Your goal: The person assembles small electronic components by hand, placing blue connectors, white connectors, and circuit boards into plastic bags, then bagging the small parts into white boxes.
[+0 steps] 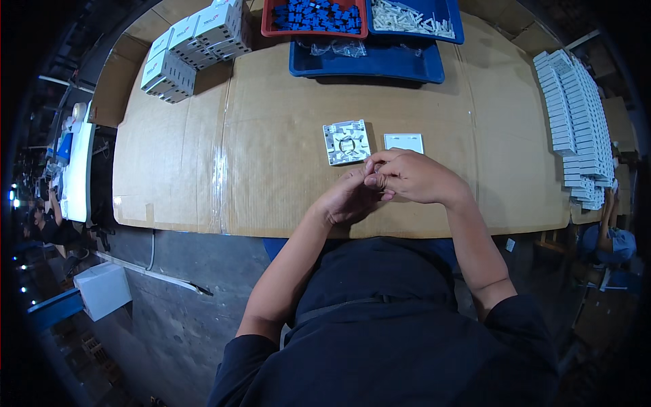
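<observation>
My left hand [349, 197] and my right hand [417, 178] meet over the near part of the cardboard-covered table. Their fingers are closed together, and whatever lies between them is hidden. Just beyond the left hand sits a square white plastic housing [346, 142], its face showing grey shapes and a round middle. A flat white square plate [404, 142] lies to the right of it, its near edge partly covered by my right hand.
At the far edge stand a red bin [266, 27] of blue plastic parts, a blue bin [459, 30] of white pieces and a lower blue tray [366, 68]. White boxes [169, 71] are stacked far left, white plates [569, 115] at right. Other people work at both sides.
</observation>
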`<state>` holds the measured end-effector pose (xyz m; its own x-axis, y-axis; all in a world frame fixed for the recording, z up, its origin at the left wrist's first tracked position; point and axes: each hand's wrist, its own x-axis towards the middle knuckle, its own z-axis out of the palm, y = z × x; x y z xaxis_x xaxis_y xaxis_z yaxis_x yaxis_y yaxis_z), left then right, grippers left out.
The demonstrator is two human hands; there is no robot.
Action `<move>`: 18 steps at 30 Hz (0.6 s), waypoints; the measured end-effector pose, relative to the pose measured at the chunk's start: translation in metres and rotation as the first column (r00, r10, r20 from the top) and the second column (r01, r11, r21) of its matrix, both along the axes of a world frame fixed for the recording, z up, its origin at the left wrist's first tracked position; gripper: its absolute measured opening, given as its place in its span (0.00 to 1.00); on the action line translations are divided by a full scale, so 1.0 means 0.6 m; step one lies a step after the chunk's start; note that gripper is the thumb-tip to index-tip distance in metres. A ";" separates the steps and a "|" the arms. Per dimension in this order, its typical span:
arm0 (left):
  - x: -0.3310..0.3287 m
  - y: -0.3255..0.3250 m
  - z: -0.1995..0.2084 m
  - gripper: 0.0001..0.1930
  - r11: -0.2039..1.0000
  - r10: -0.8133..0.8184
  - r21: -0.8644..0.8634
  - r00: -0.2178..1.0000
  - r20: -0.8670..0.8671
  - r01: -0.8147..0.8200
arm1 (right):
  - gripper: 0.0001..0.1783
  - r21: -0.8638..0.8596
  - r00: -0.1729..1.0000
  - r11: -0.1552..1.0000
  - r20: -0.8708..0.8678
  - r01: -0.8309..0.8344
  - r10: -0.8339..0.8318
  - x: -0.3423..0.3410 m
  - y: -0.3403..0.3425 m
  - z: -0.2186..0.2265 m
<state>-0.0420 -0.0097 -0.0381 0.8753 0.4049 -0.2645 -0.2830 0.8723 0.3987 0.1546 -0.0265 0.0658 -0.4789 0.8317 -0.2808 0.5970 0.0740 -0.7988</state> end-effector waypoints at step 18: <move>0.002 0.007 -0.014 0.25 0.998 -0.047 -0.041 0.998 0.052 0.049 | 0.19 -0.051 0.991 0.997 -0.112 0.061 -0.066 0.042 0.025 0.008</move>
<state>-0.0407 -0.0056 -0.0468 0.9063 0.3513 -0.2350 -0.2591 0.9010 0.3479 0.1797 -0.0114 0.0706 -0.4569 0.8485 -0.2672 0.5043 -0.0004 -0.8635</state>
